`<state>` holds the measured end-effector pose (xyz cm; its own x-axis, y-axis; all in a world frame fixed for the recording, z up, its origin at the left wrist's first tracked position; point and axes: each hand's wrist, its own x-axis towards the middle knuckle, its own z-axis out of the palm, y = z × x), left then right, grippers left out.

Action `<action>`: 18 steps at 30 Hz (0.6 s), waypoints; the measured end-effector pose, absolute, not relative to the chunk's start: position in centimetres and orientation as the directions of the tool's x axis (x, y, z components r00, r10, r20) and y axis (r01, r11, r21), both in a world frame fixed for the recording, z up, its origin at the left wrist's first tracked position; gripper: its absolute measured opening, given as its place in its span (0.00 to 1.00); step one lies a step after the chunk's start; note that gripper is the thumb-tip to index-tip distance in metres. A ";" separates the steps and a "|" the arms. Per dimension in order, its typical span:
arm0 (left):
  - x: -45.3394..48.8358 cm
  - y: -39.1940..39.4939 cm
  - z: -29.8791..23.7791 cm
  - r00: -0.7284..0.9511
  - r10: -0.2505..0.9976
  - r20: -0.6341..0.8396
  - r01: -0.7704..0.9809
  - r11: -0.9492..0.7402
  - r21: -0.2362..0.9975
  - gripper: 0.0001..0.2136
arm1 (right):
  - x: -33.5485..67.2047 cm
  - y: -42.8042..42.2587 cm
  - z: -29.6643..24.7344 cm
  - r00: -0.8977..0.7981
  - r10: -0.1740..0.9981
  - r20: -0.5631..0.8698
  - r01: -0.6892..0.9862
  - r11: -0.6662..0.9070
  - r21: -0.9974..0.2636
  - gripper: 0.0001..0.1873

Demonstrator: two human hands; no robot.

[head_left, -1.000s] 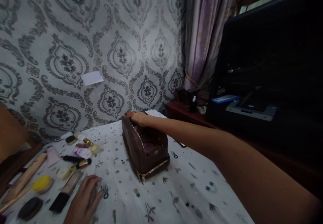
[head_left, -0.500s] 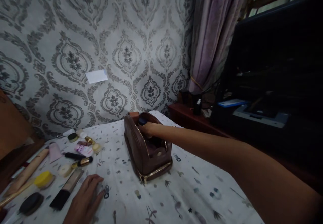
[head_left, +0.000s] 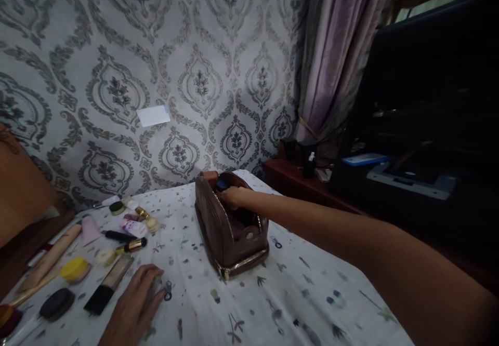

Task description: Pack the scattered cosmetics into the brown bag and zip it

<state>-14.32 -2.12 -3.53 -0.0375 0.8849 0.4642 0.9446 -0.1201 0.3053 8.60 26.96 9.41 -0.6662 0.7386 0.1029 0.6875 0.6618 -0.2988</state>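
Note:
A brown leather-look makeup bag (head_left: 212,231) with gold zips stands unzipped on the patterned sheet. My right hand (head_left: 234,197) reaches into its top, fingers closed at a dark blue round-topped item (head_left: 223,185); the item's lower part is hidden in the bag. Resting on the sheet at lower left is my left hand (head_left: 136,302), its thumb apart from the fingers. Close beside it lies a foundation bottle (head_left: 111,283) with a black cap. Farther left are a yellow-lidded jar (head_left: 75,269) and a black round lid or jar (head_left: 57,303).
Several more cosmetics lie at left, among them a pink tube (head_left: 90,230), a black-and-gold stick (head_left: 131,245) and a cream round jar (head_left: 105,257). A brown box (head_left: 23,190) stands at the left edge. On the right, a reddish ledge (head_left: 290,172) holds a small dark bottle (head_left: 310,165).
The view has shifted slightly, so everything sits a little farther right. My right hand stays in the bag and my left hand stays on the sheet.

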 end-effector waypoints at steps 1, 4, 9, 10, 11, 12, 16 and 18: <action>-14.2 -2.2 -3.3 -0.032 0.885 0.465 0.945 -0.124 0.302 0.14 | 8.6 26.8 10.0 -0.676 0.734 0.069 0.691 0.664 -0.285 0.11; -13.7 -2.2 -2.7 -0.037 0.868 0.495 0.943 -0.133 0.304 0.12 | 9.0 26.1 13.2 -0.699 0.713 0.052 0.678 0.684 -0.270 0.11; -13.1 -2.1 -2.1 -0.025 0.850 0.526 0.935 -0.167 0.313 0.11 | 10.6 22.8 19.9 -0.731 0.648 0.215 0.616 0.762 -0.202 0.07; -13.0 -2.1 -2.0 -0.023 0.857 0.515 0.932 -0.168 0.321 0.11 | 10.9 21.4 20.6 -0.721 0.631 0.288 0.610 0.774 -0.170 0.10; -12.9 -2.1 -1.8 -0.024 0.868 0.497 0.929 -0.163 0.331 0.10 | 11.0 19.9 20.8 -0.685 0.600 0.413 0.618 0.779 -0.106 0.15; -12.8 -2.1 -1.7 -0.030 0.877 0.479 0.926 -0.156 0.343 0.10 | 11.0 18.3 20.6 -0.680 0.538 0.498 0.589 0.805 -0.066 0.18; -12.3 -2.2 -0.9 -0.043 0.905 0.423 0.907 -0.142 0.396 0.10 | 9.6 11.7 15.4 -0.867 0.091 0.490 0.104 0.995 0.000 0.23; -12.2 -2.3 -0.6 -0.043 0.908 0.416 0.900 -0.145 0.410 0.09 | 8.4 9.3 11.6 -0.916 -0.018 0.400 -0.013 1.000 0.015 0.19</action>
